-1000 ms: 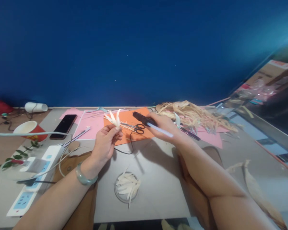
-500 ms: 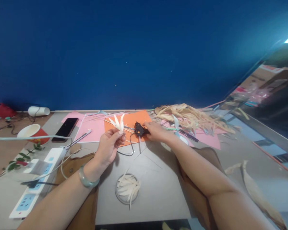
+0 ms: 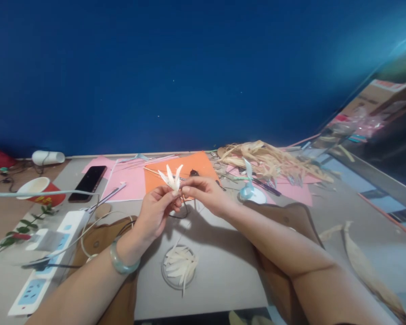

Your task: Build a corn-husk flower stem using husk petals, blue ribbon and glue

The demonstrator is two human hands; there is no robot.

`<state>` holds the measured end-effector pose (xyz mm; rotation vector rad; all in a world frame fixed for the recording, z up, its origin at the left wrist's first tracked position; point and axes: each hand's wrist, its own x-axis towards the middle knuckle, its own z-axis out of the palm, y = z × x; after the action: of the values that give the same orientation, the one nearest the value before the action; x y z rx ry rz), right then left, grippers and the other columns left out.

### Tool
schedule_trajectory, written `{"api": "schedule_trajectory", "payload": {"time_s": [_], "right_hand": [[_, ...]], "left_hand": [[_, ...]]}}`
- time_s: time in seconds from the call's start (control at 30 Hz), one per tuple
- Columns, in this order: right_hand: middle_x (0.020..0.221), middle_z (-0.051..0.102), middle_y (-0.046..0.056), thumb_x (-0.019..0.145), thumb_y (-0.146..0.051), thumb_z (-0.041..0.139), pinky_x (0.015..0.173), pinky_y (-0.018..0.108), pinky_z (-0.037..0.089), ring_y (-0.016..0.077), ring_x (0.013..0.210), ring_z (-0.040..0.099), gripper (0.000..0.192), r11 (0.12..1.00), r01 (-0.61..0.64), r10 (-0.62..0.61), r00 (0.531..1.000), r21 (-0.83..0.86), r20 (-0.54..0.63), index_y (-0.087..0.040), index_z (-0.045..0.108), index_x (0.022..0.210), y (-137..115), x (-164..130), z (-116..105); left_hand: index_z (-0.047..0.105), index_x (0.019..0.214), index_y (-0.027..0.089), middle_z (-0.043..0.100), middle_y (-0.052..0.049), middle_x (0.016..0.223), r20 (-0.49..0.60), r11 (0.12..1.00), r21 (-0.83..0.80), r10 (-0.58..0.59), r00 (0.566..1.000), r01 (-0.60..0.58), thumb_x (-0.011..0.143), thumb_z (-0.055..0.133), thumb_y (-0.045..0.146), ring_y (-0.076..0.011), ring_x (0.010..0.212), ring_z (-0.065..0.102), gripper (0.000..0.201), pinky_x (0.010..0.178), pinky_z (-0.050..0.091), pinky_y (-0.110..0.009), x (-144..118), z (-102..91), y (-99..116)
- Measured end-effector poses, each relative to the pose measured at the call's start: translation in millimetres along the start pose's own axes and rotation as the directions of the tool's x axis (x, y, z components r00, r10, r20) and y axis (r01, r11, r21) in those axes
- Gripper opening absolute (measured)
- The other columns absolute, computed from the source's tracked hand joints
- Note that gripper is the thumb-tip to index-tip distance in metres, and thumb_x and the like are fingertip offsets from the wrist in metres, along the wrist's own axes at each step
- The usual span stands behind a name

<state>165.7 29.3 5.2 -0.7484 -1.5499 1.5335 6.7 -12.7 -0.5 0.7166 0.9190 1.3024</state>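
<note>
My left hand [image 3: 155, 213] pinches the base of a small white petal cluster [image 3: 171, 178], its pointed strips fanning upward. From the right, my right hand [image 3: 203, 193] meets it, and its fingertips pinch the same base. A black glue gun [image 3: 193, 173] lies on the orange paper [image 3: 176, 177] just behind my right hand, with its cord looping down under my hands. Below my hands, a round clear dish [image 3: 179, 266] holds several white petal strips.
Pink paper [image 3: 128, 180], a black phone [image 3: 88, 183], a red paper cup [image 3: 37, 188] and a white power strip [image 3: 50, 246] lie to the left. A heap of dried husks [image 3: 274, 164] sits at the back right. A blue paper piece [image 3: 250, 192] lies right of my hands.
My right hand set the glue gun down on the orange paper and came back to the petal cluster. My left hand held the cluster throughout.
</note>
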Motion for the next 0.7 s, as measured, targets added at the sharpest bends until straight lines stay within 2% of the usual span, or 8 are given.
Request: {"api": "schedule_trajectory", "payload": {"time_s": [0.23, 0.53, 0.7], "right_hand": [[0.069, 0.065, 0.000, 0.076, -0.034, 0.077, 0.066, 0.027, 0.044, 0.0108, 0.065, 0.055, 0.020, 0.989, -0.057, 0.063, 0.997, 0.138, -0.034, -0.017, 0.069, 0.070, 1.4, 2.0, 2.3], [0.065, 0.063, -0.001, 0.074, -0.030, 0.077, 0.063, 0.027, 0.041, 0.0096, 0.061, 0.053, 0.020, 0.981, -0.087, 0.095, 0.995, 0.176, -0.040, -0.016, 0.066, 0.066, 1.6, 3.2, 3.0], [0.062, 0.061, -0.003, 0.073, -0.026, 0.075, 0.062, 0.026, 0.041, 0.0091, 0.060, 0.052, 0.017, 0.981, -0.070, 0.086, 0.993, 0.182, -0.083, -0.016, 0.064, 0.064, -2.3, 1.2, 6.1]], "left_hand": [[0.061, 0.065, 0.014, 0.065, 0.000, 0.055, -0.004, 1.000, 0.029, -0.004, 1.000, 0.004, 0.065, 0.084, 0.025, -0.0080, 0.047, 0.056, 0.026, 0.050, 0.047, -0.019, -1.1, 0.0, -1.3], [0.058, 0.067, 0.015, 0.064, 0.000, 0.054, -0.001, 0.998, 0.064, 0.013, 1.000, -0.013, 0.067, 0.083, 0.027, -0.0095, 0.047, 0.057, 0.028, 0.050, 0.048, -0.022, -2.4, -0.4, -4.5], [0.059, 0.067, 0.015, 0.065, 0.000, 0.055, 0.022, 0.998, 0.061, 0.027, 0.999, -0.028, 0.067, 0.084, 0.028, -0.0100, 0.049, 0.059, 0.029, 0.051, 0.049, -0.022, -3.1, -1.7, -5.4]]}}
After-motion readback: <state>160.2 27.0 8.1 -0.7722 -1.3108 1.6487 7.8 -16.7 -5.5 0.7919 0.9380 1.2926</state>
